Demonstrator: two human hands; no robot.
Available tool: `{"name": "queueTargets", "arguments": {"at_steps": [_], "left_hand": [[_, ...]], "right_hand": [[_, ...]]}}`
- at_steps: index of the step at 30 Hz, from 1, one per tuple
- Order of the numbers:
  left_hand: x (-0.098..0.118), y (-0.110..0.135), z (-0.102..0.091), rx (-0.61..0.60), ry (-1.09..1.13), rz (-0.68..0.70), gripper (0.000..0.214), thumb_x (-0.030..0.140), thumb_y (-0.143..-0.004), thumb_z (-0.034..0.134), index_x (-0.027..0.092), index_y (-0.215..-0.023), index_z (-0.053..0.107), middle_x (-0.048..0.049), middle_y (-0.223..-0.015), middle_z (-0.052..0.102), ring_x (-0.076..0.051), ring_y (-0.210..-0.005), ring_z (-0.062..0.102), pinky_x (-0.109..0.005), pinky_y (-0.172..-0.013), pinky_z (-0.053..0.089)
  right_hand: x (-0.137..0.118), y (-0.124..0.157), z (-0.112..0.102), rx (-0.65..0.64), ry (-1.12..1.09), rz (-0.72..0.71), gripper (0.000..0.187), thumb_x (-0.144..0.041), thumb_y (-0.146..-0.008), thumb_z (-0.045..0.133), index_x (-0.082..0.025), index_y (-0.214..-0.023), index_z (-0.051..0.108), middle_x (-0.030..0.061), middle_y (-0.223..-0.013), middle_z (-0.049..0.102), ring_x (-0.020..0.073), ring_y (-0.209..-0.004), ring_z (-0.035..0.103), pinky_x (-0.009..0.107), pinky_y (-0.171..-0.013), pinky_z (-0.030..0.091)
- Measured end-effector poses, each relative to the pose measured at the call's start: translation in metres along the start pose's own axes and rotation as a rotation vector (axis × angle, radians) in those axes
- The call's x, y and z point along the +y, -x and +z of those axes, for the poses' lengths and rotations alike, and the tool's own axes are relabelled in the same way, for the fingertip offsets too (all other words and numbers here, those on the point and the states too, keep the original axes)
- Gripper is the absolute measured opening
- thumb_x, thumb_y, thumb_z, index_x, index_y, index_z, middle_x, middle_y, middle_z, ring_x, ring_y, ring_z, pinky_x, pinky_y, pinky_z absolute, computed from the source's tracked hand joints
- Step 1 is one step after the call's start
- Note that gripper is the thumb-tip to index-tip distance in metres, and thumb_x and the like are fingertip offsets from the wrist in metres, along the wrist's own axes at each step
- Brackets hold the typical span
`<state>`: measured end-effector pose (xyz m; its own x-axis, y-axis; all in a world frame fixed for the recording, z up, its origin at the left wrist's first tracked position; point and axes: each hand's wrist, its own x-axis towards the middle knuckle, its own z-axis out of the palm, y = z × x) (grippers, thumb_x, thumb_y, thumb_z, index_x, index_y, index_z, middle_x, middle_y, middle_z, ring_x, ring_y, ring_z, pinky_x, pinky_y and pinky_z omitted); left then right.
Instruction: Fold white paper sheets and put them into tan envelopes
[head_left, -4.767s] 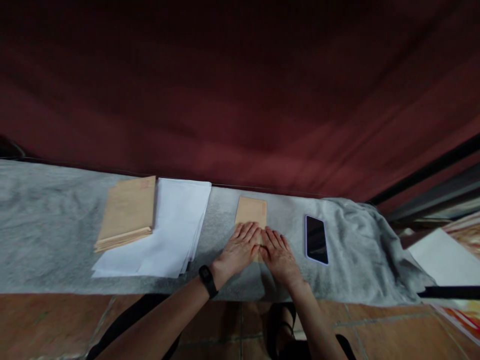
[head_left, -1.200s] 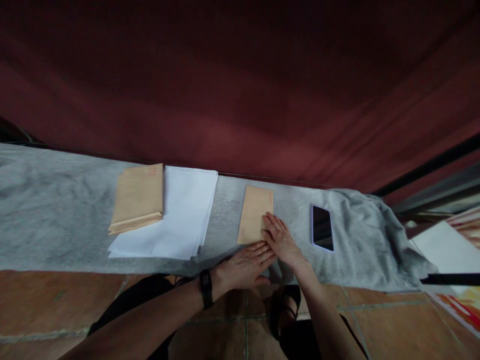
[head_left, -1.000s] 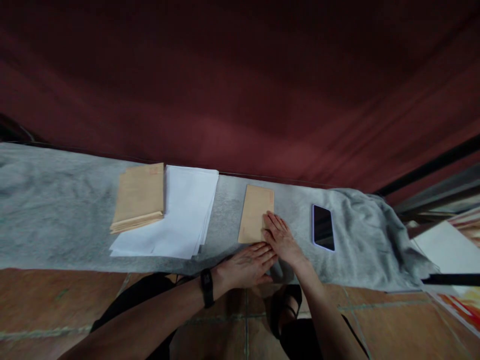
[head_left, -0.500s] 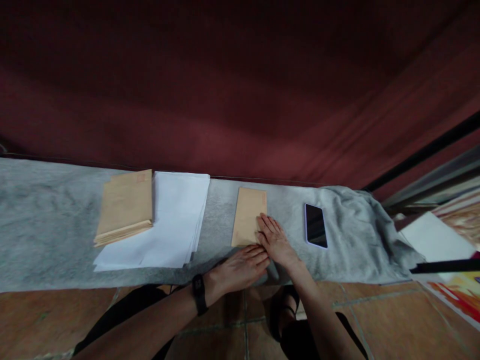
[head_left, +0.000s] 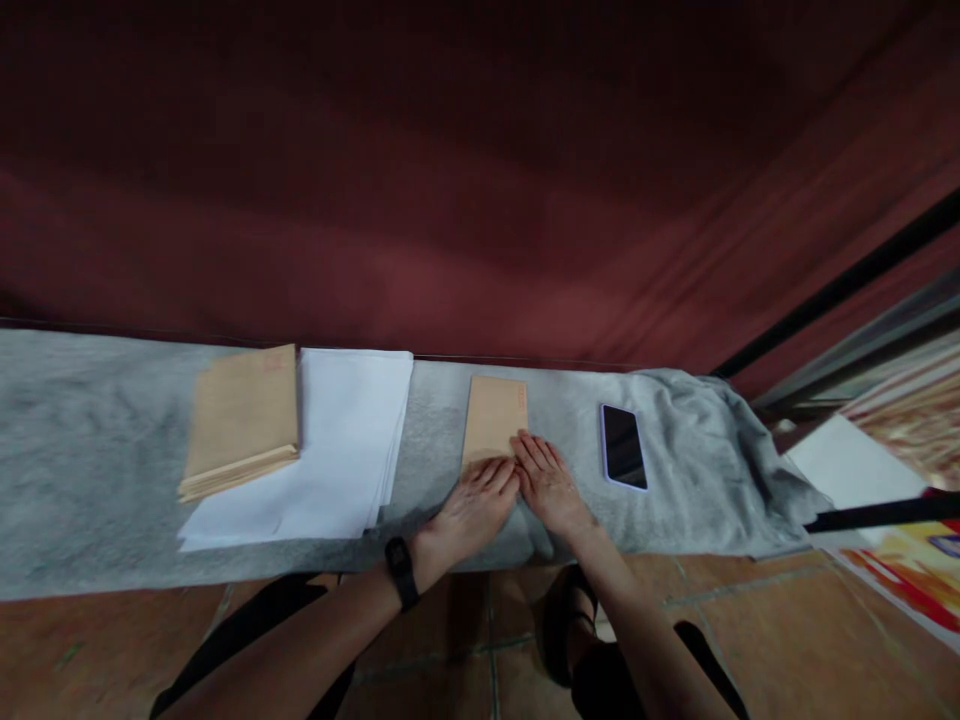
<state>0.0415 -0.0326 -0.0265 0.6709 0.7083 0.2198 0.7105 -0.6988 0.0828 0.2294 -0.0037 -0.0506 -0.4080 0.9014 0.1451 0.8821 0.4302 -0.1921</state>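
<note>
A brown paper envelope (head_left: 495, 410) lies on the grey cloth, with small red print near its upper right corner. My left hand (head_left: 481, 497) lies flat across the envelope's near edge and covers it. At the lower right corner rests my right hand (head_left: 549, 485), fingers stretched out and its fingertips on the paper. The two hands touch or nearly touch at the fingers. To the left, a stack of brown envelopes (head_left: 244, 410) partly covers a pile of white paper sheets (head_left: 352, 440).
A phone (head_left: 623, 447) with a purple edge lies right of my hands. Grey cloth (head_left: 97, 450) covers the narrow bench, and a dark red surface (head_left: 465, 240) rises behind it. At the far right are black bars (head_left: 877, 514) and colourful printed sheets (head_left: 907, 580).
My left hand has moved left and slightly up along the envelope's near edge. My right hand stays at the lower right corner. The view has shifted slightly.
</note>
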Motion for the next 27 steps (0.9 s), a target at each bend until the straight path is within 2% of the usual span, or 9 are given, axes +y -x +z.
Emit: {"name": "queueTargets", "arguments": {"at_steps": [5, 10, 17, 23, 27], "left_hand": [[-0.004, -0.001, 0.016, 0.056, 0.037, -0.094, 0.051, 0.028, -0.101, 0.038, 0.007, -0.147, 0.040, -0.0176, -0.158, 0.041, -0.025, -0.148, 0.036, -0.043, -0.122, 0.024], [-0.005, -0.001, 0.019, 0.034, 0.019, -0.103, 0.058, 0.038, -0.101, 0.035, 0.009, -0.153, 0.035, -0.0145, -0.163, 0.033, -0.024, -0.152, 0.026, -0.045, -0.125, 0.017], [-0.005, -0.012, 0.023, 0.028, 0.010, -0.151, 0.059, 0.032, -0.100, 0.035, 0.008, -0.154, 0.033, -0.0146, -0.163, 0.031, -0.024, -0.153, 0.024, -0.046, -0.125, 0.015], [-0.012, -0.023, 0.029, 0.057, 0.007, -0.180, 0.058, 0.027, -0.099, 0.035, 0.013, -0.155, 0.032, -0.0113, -0.163, 0.032, -0.023, -0.152, 0.026, -0.048, -0.125, 0.016], [-0.018, -0.030, 0.035, 0.068, -0.015, -0.185, 0.061, 0.026, -0.098, 0.036, 0.013, -0.157, 0.027, -0.0134, -0.163, 0.033, -0.024, -0.152, 0.026, -0.050, -0.125, 0.017]], "right_hand": [[0.000, 0.003, 0.001, 0.016, -0.011, -0.004, 0.052, -0.030, -0.105, 0.032, -0.016, -0.155, 0.038, 0.0091, -0.163, 0.033, 0.0231, -0.151, 0.029, 0.047, -0.123, 0.028], [0.002, 0.003, 0.004, 0.017, -0.028, 0.005, 0.053, -0.032, -0.105, 0.032, -0.018, -0.155, 0.036, 0.0078, -0.163, 0.033, 0.0228, -0.151, 0.029, 0.048, -0.122, 0.028], [0.002, 0.004, 0.008, 0.047, -0.032, 0.003, 0.054, -0.035, -0.105, 0.031, -0.016, -0.156, 0.035, 0.0099, -0.161, 0.036, 0.0236, -0.151, 0.030, 0.048, -0.123, 0.027], [0.000, 0.005, 0.010, 0.081, -0.028, 0.010, 0.055, -0.034, -0.105, 0.033, -0.011, -0.155, 0.036, 0.0130, -0.160, 0.037, 0.0246, -0.150, 0.031, 0.047, -0.123, 0.028], [-0.002, 0.005, 0.012, 0.121, -0.022, 0.018, 0.054, -0.030, -0.104, 0.034, -0.012, -0.154, 0.037, 0.0139, -0.160, 0.037, 0.0258, -0.148, 0.035, 0.049, -0.121, 0.030]]}}
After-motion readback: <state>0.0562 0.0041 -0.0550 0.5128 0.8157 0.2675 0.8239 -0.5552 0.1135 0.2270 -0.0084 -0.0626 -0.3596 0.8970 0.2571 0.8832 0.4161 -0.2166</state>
